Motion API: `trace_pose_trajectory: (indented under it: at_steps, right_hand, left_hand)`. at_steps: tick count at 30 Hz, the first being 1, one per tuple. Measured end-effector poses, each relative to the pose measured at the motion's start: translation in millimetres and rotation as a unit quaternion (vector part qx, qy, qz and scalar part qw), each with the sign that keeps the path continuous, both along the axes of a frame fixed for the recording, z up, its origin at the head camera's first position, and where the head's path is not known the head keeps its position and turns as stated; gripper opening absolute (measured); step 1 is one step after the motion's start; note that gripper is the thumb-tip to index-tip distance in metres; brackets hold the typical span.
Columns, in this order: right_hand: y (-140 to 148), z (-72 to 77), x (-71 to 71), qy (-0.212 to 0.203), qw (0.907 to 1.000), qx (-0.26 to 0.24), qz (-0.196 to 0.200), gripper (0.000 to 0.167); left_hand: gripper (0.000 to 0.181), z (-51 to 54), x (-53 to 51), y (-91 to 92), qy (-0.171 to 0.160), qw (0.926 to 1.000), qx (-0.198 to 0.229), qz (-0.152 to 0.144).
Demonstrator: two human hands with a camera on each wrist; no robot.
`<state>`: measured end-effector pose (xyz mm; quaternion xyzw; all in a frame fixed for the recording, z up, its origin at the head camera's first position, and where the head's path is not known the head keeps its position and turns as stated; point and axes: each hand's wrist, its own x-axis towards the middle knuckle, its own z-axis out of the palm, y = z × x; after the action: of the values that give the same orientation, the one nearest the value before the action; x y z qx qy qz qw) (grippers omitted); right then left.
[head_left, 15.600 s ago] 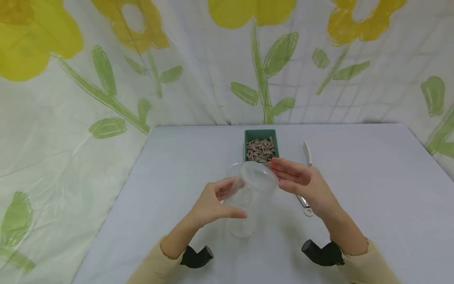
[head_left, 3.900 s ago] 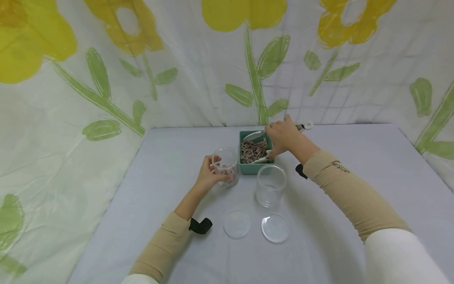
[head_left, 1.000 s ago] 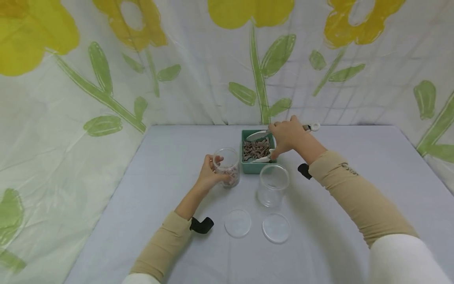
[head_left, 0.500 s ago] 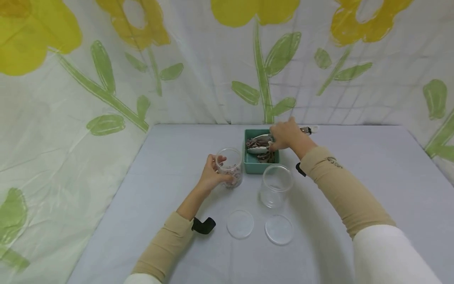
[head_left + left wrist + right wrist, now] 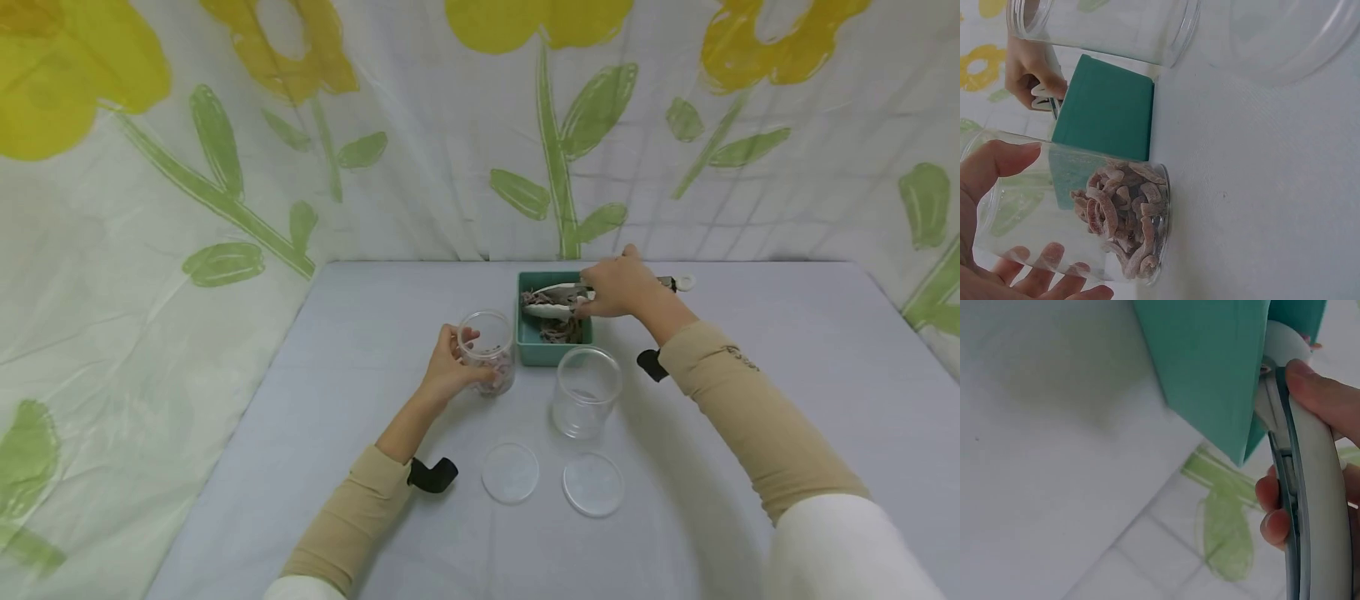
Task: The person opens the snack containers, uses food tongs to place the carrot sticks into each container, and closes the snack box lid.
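My left hand [image 5: 448, 368] grips a clear plastic jar [image 5: 489, 360], upright on the table left of a green box [image 5: 553, 357]. Brown-grey dried strips [image 5: 1124, 219] fill the jar's lower part, as the left wrist view shows. With my right hand [image 5: 621, 285] I hold tongs [image 5: 551, 312] squeezed together, their white tips down inside the box. Strips [image 5: 561, 332] lie around and between the tips, and part of the box's floor is bare. In the right wrist view my thumb and fingers wrap the tongs' handles [image 5: 1316, 487].
A second clear jar [image 5: 585, 412] stands uncovered in front of the box. Two clear round lids [image 5: 510, 473] lie side by side nearer the front of the white table [image 5: 360, 350]. Behind the table hangs a curtain [image 5: 420, 167] with printed flowers.
Over the last second the tongs have closed from wide apart, bunching the strips. Since the oldest frame, the jars have been separated and opened, and strips are in the left one.
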<state>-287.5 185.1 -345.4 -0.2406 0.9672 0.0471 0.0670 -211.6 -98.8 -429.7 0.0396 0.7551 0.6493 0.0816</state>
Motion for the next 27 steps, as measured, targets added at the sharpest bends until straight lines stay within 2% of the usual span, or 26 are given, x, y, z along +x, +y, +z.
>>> trace_pose_trajectory:
  at_steps: [3,6,11,15,19,24,27]
  right_hand:
    - [10.0,5.4,3.7,-0.001,0.9997,-0.016,-0.016,0.067]
    - [20.2,9.3,6.8,0.013,0.999,-0.031,-0.03,0.067]
    - [34.9,16.4,14.3,0.045,0.9935,-0.101,-0.027,0.045]
    - [40.5,24.9,22.8,0.056,0.9831,-0.173,-0.018,0.046]
    - [40.5,34.3,30.9,0.048,0.9742,-0.22,-0.017,0.044]
    - [31.7,41.9,39.3,0.026,0.9709,-0.238,-0.002,0.047]
    - [23.5,44.2,43.1,0.017,0.969,-0.245,0.025,0.05]
  left_hand:
    - [0.058,1.3,-0.8,2.6,0.005,0.9998,-0.017,0.007]
    - [0.058,4.3,-2.8,5.3,0.012,0.9985,-0.05,0.02]
    - [0.06,16.9,-5.9,11.2,0.032,0.9943,-0.093,0.042]
    - [0.064,27.7,-7.5,16.4,0.065,0.9905,-0.113,0.043]
    - [0.065,33.8,-9.2,21.3,0.08,0.9862,-0.138,0.044]
    - [0.065,36.1,-10.3,23.6,0.071,0.9859,-0.144,0.047]
    - [0.066,37.1,-10.1,24.2,0.075,0.9857,-0.144,0.044]
